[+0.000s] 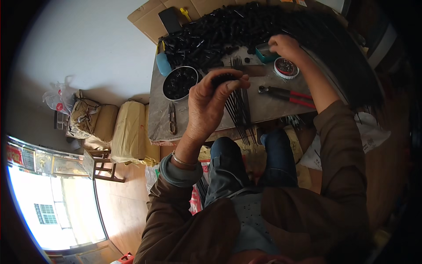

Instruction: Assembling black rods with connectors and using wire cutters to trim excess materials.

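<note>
My left hand (209,97) is raised over the front of the table, its fingers curled round a dark piece with a bristly edge (222,80); what kind of piece it is does not show clearly. Just beside and beneath that hand lies a bunch of thin black rods (239,112), their ends reaching past the table's front edge. Farther right, my right hand (283,46) is over a small teal box (265,53) with its fingers bent together. Whatever those fingers may hold is too small to make out. Near its wrist stands a round white tub with a red inside (286,67), holding small shiny bits.
Black tubular parts (220,31) are heaped along the back of the table (176,121). Long black rods (334,48) cover its right side. A bowl of black parts (180,83), snips (172,119) and red-handled pliers (288,96) lie nearer. Wrapped bundles (128,132) stand at left.
</note>
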Demonstrator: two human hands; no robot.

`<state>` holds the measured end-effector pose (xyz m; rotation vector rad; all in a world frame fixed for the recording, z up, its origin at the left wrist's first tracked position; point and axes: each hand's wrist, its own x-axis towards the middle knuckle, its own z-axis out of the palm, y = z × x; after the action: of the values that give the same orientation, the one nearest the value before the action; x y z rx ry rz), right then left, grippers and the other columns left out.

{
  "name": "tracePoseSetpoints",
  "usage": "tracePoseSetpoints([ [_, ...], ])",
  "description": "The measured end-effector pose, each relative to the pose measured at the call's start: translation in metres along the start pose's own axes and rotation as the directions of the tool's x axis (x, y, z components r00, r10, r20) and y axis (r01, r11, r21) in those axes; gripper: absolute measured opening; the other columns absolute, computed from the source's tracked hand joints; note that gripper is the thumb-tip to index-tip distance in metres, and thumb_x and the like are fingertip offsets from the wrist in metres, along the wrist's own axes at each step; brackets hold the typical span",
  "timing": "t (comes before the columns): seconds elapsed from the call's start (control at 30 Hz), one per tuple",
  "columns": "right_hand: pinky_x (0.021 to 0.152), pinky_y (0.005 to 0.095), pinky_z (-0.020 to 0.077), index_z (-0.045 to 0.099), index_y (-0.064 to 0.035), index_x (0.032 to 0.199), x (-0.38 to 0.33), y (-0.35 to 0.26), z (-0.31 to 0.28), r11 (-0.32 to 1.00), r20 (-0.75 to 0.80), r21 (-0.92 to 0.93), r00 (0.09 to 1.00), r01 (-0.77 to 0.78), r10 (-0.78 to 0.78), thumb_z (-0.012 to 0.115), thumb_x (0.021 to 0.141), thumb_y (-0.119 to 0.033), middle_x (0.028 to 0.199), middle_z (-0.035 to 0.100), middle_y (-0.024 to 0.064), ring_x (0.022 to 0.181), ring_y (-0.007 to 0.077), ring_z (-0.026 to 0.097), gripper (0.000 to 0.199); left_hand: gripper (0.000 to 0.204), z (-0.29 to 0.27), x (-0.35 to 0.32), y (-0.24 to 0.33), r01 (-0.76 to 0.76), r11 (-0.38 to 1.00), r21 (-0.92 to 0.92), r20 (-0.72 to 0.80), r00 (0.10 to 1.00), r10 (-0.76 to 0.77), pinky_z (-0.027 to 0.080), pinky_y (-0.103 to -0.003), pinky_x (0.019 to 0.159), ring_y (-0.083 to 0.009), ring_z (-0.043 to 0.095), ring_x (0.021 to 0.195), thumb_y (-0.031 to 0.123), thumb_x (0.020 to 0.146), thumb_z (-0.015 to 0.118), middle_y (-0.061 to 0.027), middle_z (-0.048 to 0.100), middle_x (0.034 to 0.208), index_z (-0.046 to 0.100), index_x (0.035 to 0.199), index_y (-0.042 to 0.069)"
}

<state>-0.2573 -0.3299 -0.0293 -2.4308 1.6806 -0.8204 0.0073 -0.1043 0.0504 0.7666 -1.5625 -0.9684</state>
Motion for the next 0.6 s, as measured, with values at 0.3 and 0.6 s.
tracePoseSetpoints([
  [0.3,0.076,0.0448,0.0461,0.058,-0.0091,0.081,0.008,-0.001,0.008,0.921,-0.088,-0.343,0.970,0.186,-0.229,0.062,0.083,-0.016,0.086,0.062,0.0080,0.088,0.0295,0.060,0.008,0.021,0.000,0.001,-0.003,-0.036,0.999,-0.024,-0.009,0.999,0.036,0.049,-0.034,0.094,-0.0207,0.066,0.099,0.010,0.094,0.057,-0.0137,0.070,0.097,0.061,0.110,-0.003],
  [0.6,0.067,0.0206,0.0407,0.059,-0.0035,0.093,-0.071,-0.160,-0.115,0.674,-0.151,0.669,0.945,0.314,-0.291,0.055,0.092,-0.010,0.079,0.054,-0.0003,0.071,0.0057,0.048,0.007,0.015,-0.004,0.003,-0.012,-0.115,0.992,-0.048,-0.066,0.992,0.111,0.053,-0.027,0.083,-0.0155,0.068,0.091,0.009,0.094,0.058,-0.0097,0.072,0.090,0.063,0.103,-0.001],
])
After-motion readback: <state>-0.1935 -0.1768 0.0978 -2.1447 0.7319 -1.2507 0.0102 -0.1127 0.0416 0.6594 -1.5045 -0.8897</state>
